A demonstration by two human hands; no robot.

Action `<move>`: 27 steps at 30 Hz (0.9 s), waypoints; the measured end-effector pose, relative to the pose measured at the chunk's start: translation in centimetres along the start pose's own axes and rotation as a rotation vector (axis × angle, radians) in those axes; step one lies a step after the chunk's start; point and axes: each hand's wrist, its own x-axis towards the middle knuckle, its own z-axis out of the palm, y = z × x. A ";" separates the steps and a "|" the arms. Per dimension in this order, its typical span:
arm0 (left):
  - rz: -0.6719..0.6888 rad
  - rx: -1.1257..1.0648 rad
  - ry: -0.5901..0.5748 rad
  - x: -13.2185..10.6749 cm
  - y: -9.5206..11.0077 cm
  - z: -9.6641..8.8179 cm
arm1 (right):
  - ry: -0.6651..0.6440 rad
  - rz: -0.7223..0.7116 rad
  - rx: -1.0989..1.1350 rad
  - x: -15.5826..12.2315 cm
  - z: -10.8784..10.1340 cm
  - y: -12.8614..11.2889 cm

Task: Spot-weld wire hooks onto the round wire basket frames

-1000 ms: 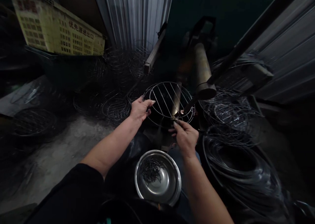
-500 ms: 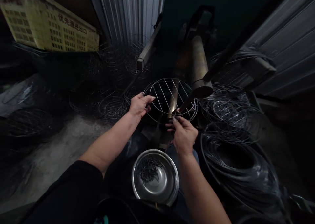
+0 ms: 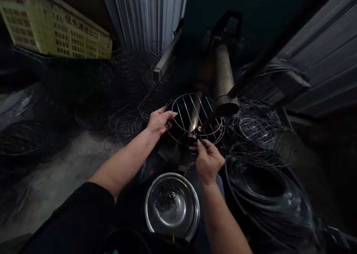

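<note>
Steel bowl (image 3: 185,218) sits below the wire rack (image 3: 182,111), wire coils (image 3: 290,209) alongside.

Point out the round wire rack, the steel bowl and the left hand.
wire rack (image 3: 192,95), head view, on its upper rim.
steel bowl (image 3: 186,209), head view, on the bare inner wall.
left hand (image 3: 158,121), head view, on the back of the hand, which grips the rack's left edge.

The round wire rack (image 3: 195,118) is a thin bright ring crossed by parallel straight bars, with a second ring beneath; it stands tilted, its face toward the viewer; the left hand (image 3: 159,121) grips its rim at nine o'clock, the right hand (image 3: 208,159) pinches it at six o'clock.
</note>
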 end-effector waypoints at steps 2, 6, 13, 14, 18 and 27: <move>-0.011 -0.009 0.006 0.2 0.0 0.0 | 0.002 -0.021 0.012 0.2 0.1 0.1; -0.043 -0.031 0.029 0.7 0.1 0.2 | 0.003 -0.044 0.023 0.8 0.3 -0.2; -0.102 -0.030 0.105 1.2 0.3 0.7 | -0.021 0.001 0.026 1.5 0.6 -1.0; -0.101 -0.024 0.103 1.2 0.3 0.8 | -0.017 0.011 0.026 1.6 0.6 -1.0; -0.091 -0.009 0.099 1.1 0.2 0.7 | -0.010 0.010 -0.002 1.7 0.7 -1.0; -0.051 -0.033 0.086 0.2 -0.3 0.3 | 0.057 -0.344 -0.238 0.7 -1.6 -1.0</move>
